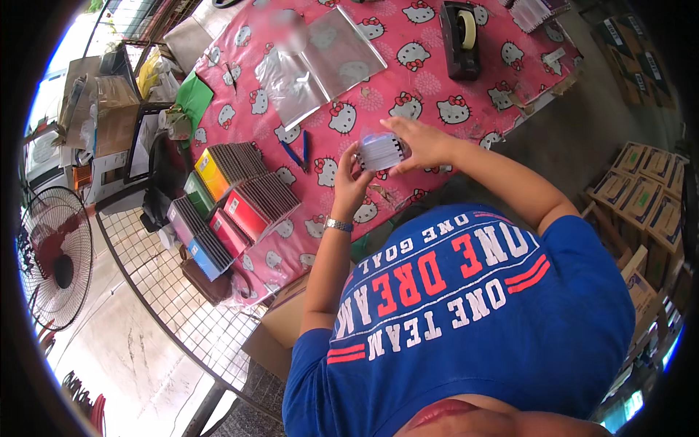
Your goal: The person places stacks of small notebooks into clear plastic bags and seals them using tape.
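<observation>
A small block of white pages with dark spiral binding at its ends, which looks like a stack of little spiral notebooks point(381, 152), is held up just over the near edge of the table. My left hand point(350, 182), with a metal watch on its wrist, grips the block's left end between thumb and fingers. Around its right end curl the fingers and thumb of my right hand point(425, 144). Something clear and shiny shows at the block's top, perhaps plastic wrap. Left of my hands lie blue-handled cutters point(296, 152), their handles spread. Clear plastic bags point(328, 60) lie flat beyond the hands.
Several stacks of colourful spiral notebooks point(251, 191) stand at the table's left. A black tape dispenser point(460, 40) sits at the far right on the pink patterned tablecloth point(415, 91). A green sheet point(195, 102) hangs at the left edge. Cartons point(641, 186) and a fan point(60, 255) flank the table.
</observation>
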`<state>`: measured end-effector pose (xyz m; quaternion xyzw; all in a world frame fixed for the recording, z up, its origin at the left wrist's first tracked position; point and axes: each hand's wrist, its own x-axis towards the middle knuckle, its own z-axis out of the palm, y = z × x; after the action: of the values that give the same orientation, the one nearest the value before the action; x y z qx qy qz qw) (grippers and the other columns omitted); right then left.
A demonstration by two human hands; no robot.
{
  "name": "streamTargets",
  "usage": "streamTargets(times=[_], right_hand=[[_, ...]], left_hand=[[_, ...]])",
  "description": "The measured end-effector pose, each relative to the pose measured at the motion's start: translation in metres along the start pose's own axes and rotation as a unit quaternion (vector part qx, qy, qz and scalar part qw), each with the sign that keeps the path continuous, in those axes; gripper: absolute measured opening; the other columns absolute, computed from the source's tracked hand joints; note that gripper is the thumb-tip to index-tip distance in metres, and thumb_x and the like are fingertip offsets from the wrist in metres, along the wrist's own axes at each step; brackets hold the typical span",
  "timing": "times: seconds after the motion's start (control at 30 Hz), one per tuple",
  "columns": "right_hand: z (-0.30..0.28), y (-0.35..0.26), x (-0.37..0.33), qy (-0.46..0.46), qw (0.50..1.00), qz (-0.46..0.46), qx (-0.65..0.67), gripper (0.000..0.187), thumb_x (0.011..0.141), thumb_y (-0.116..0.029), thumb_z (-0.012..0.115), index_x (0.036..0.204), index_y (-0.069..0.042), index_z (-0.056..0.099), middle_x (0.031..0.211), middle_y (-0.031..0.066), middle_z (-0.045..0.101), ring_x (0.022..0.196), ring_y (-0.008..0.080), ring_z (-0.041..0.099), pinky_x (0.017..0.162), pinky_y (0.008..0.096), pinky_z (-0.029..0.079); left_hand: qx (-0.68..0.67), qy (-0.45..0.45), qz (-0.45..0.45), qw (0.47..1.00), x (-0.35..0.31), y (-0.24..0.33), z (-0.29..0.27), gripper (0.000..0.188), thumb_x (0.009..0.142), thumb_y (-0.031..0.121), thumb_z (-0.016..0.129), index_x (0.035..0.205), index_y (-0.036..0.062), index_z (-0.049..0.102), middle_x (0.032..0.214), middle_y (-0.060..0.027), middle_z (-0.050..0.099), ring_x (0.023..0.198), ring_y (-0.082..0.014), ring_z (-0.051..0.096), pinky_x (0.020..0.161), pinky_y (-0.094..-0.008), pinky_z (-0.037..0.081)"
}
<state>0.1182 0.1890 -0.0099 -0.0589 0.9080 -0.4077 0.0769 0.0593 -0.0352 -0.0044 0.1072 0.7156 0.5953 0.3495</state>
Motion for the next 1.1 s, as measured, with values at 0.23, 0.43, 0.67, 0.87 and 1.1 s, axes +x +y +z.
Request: streamTargets(times=[0.23,0.43,0.67,0.87,1.1], right_hand=[[-0.056,-0.035,0.018,0.034,0.999,-0.007,-0.002,0.027,0.084,-0.017,0.062,0.106,-0.001,0.064,0.086,0.0076,0.061,0.085,0.0219,0.063,0.076,0.0352,0.049],[-0.045,0.022,0.013,-0.013,0.975,0.034,0.219,0.042,0.080,-0.018,0.068,0.120,-0.006,0.060,0.102,0.0124,0.060,0.084,0.0210,0.062,0.079,0.0317,0.050],[0.002,0.045,0.041,-0.100,0.970,-0.013,0.221,0.059,0.077,-0.025,0.075,0.129,-0.006,0.053,0.108,0.0092,0.054,0.091,0.0172,0.054,0.080,0.0299,0.046],[0.003,0.029,0.052,-0.158,0.945,0.094,0.269,0.039,0.071,-0.021,0.077,0.104,-0.004,0.064,0.090,0.0043,0.061,0.080,0.0136,0.056,0.070,0.0274,0.046],[0.013,0.015,0.034,0.085,0.986,-0.022,0.141,0.022,0.068,-0.016,0.073,0.085,-0.005,0.067,0.078,0.0058,0.057,0.071,0.0193,0.061,0.064,0.0324,0.048]], left_hand=[[0.114,0.112,0.051,0.986,0.011,0.036,-0.005,0.025,0.093,0.018,0.058,0.107,-0.0013,0.067,0.116,-0.0092,0.064,0.099,-0.0143,0.062,0.081,-0.0271,0.050],[-0.115,0.043,-0.014,0.992,0.019,0.001,-0.049,0.042,0.090,0.012,0.053,0.129,-0.0017,0.051,0.130,-0.0111,0.055,0.120,-0.0200,0.051,0.101,-0.0327,0.039],[-0.225,-0.215,-0.117,0.943,0.056,-0.023,-0.038,0.063,0.080,0.025,0.065,0.133,-0.0020,0.046,0.130,-0.0109,0.054,0.123,-0.0220,0.048,0.106,-0.0353,0.033],[-0.107,-0.183,-0.089,0.973,0.059,-0.021,-0.032,0.037,0.083,0.011,0.065,0.119,-0.0006,0.060,0.110,-0.0069,0.065,0.103,-0.0154,0.059,0.093,-0.0312,0.043],[0.401,0.088,0.312,0.856,0.049,0.015,-0.004,0.036,0.071,0.000,0.064,0.103,0.0136,0.072,0.082,-0.0040,0.061,0.064,-0.0215,0.058,0.066,-0.0274,0.047]])
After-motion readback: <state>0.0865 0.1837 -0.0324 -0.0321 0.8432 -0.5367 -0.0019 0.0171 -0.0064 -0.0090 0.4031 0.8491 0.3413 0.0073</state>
